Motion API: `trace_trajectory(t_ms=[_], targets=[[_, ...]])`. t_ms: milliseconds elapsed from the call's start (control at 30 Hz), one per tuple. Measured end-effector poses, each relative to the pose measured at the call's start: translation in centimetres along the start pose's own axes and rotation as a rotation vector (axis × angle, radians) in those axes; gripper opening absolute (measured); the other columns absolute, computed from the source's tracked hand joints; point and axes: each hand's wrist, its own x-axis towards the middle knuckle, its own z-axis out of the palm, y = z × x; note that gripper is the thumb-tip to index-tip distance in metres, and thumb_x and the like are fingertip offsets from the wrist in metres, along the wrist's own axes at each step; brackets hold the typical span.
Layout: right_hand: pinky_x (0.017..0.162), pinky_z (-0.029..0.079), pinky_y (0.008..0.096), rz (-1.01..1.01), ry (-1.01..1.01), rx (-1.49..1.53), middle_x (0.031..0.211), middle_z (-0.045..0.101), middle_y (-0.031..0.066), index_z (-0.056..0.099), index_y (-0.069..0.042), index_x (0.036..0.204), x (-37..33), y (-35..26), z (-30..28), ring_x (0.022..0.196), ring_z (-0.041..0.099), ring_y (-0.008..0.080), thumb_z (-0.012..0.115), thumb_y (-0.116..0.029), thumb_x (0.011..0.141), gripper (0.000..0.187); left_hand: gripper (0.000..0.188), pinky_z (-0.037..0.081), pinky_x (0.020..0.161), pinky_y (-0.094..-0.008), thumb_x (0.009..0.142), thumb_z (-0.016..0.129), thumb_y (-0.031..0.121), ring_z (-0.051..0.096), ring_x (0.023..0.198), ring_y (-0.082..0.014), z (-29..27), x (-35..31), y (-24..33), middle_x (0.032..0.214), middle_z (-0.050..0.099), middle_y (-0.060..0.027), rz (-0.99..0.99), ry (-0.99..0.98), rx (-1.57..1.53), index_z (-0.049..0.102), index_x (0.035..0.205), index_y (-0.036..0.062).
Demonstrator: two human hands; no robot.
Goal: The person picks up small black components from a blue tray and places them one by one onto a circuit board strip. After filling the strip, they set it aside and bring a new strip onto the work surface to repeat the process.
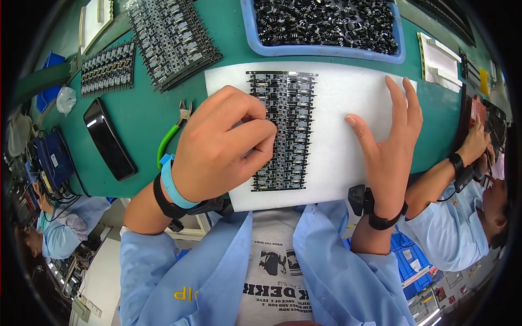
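A black panel of small circuit boards (291, 119) lies on a white foam sheet (337, 163) on the green bench. My left hand (225, 144) rests on the panel's left edge, its fingers curled and pinching at one of the small boards. My right hand (389, 138) lies flat on the foam sheet to the right of the panel, fingers spread, holding nothing. Both wrists wear black bands; the left also has a blue strap.
A blue tray (326, 50) of small black parts stands beyond the foam. Stacked black board panels (171, 38) and another panel (107, 68) lie at the upper left. Green-handled cutters (173, 133) and a black phone (109, 138) lie left. Persons in blue coats work on either side.
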Motion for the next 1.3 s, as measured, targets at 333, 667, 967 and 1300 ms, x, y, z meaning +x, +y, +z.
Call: trace_trajectory(t_ms=[333, 667, 967, 1300], targets=[[0.129, 0.039, 0.0523, 0.017, 0.009, -0.019, 0.173, 0.047, 0.0216, 0.059, -0.013, 0.162, 1.0, -0.7, 0.1, 0.159, 0.043, 0.0418, 0.094, -0.040, 0.092, 0.083, 0.022, 0.055, 0.075, -0.0400, 0.075, 0.086, -0.004, 0.066, 0.087, -0.0283, -0.5, -0.4, 0.0, 0.097, 0.068, -0.0071, -0.030, -0.031, -0.011, 0.077, 0.092, 0.0056], [0.129, 0.039, 0.0521, 0.022, 0.023, -0.018, 0.172, 0.048, 0.0224, 0.060, -0.010, 0.161, 1.2, -0.9, 0.1, 0.158, 0.044, 0.0420, 0.094, -0.037, 0.091, 0.082, 0.022, 0.055, 0.073, -0.0382, 0.077, 0.089, -0.003, 0.067, 0.085, -0.0269, -1.2, -0.4, 0.2, 0.098, 0.070, -0.0070, -0.075, -0.042, -0.033, 0.079, 0.095, 0.0052], [0.130, 0.038, 0.0524, 0.006, 0.032, -0.021, 0.171, 0.049, 0.0237, 0.059, -0.009, 0.161, 1.0, -0.8, 0.4, 0.158, 0.044, 0.0425, 0.093, -0.037, 0.092, 0.082, 0.022, 0.055, 0.072, -0.0382, 0.076, 0.088, -0.003, 0.068, 0.084, -0.0268, -1.0, -0.2, -0.1, 0.097, 0.070, -0.0070, -0.042, -0.050, 0.003, 0.079, 0.095, 0.0058], [0.129, 0.038, 0.0526, -0.004, 0.041, -0.027, 0.171, 0.050, 0.0227, 0.059, -0.008, 0.160, 1.0, -0.7, 0.5, 0.157, 0.045, 0.0421, 0.094, -0.036, 0.092, 0.082, 0.022, 0.056, 0.075, -0.0391, 0.077, 0.088, -0.003, 0.067, 0.086, -0.0272, -0.4, -0.4, 0.2, 0.097, 0.069, -0.0073, -0.042, -0.036, 0.020, 0.079, 0.095, 0.0062]])
